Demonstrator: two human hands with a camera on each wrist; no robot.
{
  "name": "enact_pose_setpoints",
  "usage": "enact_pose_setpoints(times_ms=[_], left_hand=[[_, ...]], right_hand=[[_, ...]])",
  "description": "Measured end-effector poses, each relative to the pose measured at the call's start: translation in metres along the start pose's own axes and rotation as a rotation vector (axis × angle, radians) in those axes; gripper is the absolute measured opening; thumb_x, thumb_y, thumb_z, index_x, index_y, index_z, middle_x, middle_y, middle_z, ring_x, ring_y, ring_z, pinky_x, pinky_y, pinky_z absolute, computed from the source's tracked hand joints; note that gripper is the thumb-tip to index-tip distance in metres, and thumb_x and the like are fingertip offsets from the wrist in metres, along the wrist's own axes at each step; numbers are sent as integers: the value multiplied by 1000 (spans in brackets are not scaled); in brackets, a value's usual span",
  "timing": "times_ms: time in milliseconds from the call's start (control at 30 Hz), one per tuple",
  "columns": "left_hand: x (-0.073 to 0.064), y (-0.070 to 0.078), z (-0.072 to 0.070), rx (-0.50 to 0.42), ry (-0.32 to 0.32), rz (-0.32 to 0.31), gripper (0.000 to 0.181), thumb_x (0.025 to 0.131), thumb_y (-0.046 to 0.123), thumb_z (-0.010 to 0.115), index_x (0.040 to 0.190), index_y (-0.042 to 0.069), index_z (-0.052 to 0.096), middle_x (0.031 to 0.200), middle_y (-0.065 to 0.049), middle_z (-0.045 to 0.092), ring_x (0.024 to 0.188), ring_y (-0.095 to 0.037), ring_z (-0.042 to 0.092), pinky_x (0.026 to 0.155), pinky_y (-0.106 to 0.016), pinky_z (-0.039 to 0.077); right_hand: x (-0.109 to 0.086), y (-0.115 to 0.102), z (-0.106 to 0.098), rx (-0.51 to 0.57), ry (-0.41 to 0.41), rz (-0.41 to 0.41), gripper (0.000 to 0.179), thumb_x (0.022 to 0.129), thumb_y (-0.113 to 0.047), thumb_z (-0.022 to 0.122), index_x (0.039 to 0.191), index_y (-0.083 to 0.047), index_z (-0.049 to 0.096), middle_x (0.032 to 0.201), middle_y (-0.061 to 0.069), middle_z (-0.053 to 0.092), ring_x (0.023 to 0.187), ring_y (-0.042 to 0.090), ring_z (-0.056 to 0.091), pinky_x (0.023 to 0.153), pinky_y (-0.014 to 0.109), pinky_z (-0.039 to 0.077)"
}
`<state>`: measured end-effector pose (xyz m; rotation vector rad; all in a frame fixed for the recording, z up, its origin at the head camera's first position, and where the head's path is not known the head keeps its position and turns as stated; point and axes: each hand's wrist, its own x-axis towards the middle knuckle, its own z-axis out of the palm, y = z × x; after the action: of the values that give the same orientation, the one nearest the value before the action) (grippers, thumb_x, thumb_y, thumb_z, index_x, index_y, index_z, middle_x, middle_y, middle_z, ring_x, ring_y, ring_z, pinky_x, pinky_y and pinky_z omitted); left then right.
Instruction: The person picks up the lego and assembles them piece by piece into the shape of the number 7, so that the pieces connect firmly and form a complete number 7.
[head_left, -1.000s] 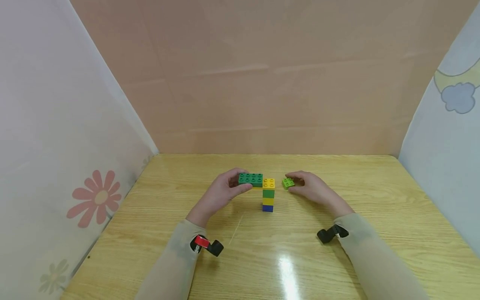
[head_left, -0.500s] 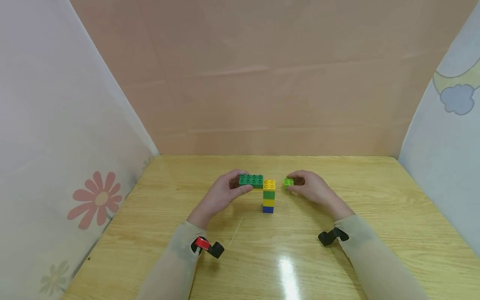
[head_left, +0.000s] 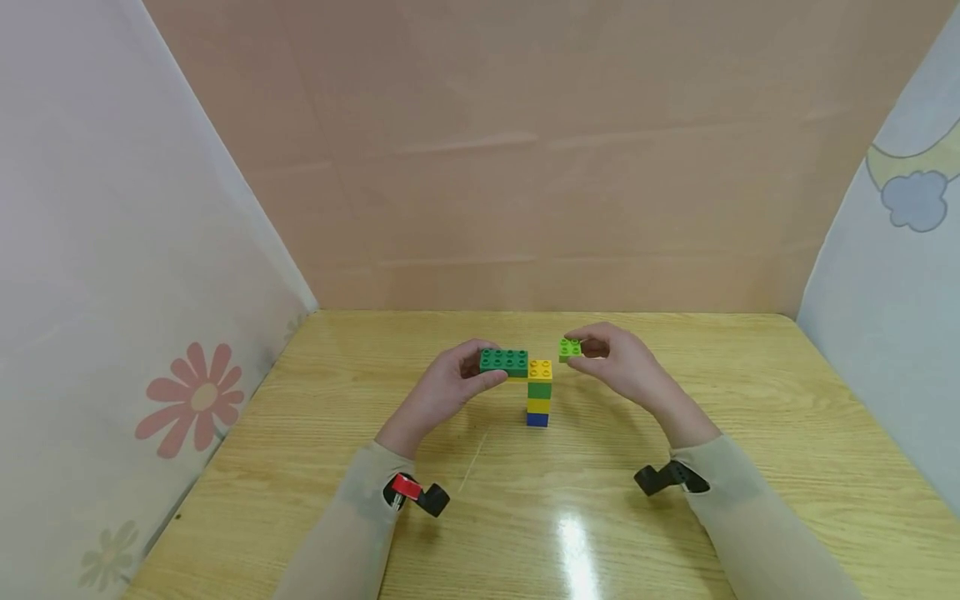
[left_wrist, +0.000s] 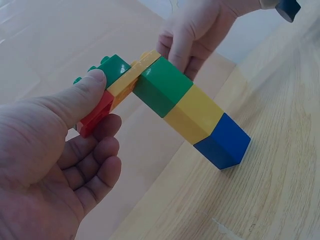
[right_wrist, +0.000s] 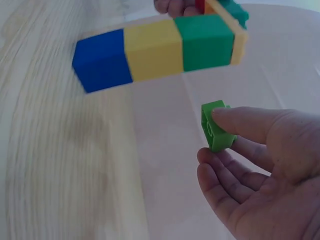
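Observation:
A tower of toy building bricks stands on the table, with a blue brick (left_wrist: pixel 223 142) at the bottom, then a yellow brick (left_wrist: pixel 194 114) and a green brick (left_wrist: pixel 163 86). Across its top lies a thin yellow-orange plate (head_left: pixel 540 370) that juts out to the left. On the jutting part sits a long dark green brick (head_left: pixel 504 362), with a red brick (left_wrist: pixel 95 114) below. My left hand (head_left: pixel 445 385) pinches this overhanging end between thumb and fingers. My right hand (head_left: pixel 618 367) pinches a small lime green brick (right_wrist: pixel 217 126), raised just right of the tower top.
The wooden table (head_left: pixel 360 358) reaches back to a plain pinkish-brown wall (head_left: pixel 555 167). A pale panel with flowers (head_left: pixel 150 250) stands on the left, another panel with a cloud (head_left: pixel 915 200) on the right. A camera is strapped to each sleeve.
My right hand has taken hold of the lime green brick, lifted it off the table and moved it slightly left towards the tower. My left hand stays in place on the overhanging end.

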<state>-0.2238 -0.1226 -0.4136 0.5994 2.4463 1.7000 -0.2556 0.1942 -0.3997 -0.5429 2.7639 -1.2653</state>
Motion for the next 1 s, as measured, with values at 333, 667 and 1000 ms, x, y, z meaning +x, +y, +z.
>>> enact_pose_setpoints(times_ms=[333,667,1000], left_hand=[[1,0,0,17,1,-9,33,105,30,79,136,21,70,121,-3,74,108,-22,71,94,-40,60],[0,1,0,5,-5,-3,32,106,29,78,136,20,70,120,-3,74,107,-22,71,97,-46,60],[-1,3,0,18,1,3,33,107,30,78,137,20,70,122,-3,73,108,-21,71,96,-40,60]], right_hand=[[-14,-35,-2,45,49,-8,51,107,-36,77,152,-14,67,145,12,69,132,37,65,108,62,53],[-23,-54,4,100,40,-93,46,104,-36,81,146,-19,72,141,5,70,126,31,67,101,59,57],[-25,-57,11,103,15,-112,45,104,-33,82,144,-18,73,140,4,71,125,32,67,98,57,58]])
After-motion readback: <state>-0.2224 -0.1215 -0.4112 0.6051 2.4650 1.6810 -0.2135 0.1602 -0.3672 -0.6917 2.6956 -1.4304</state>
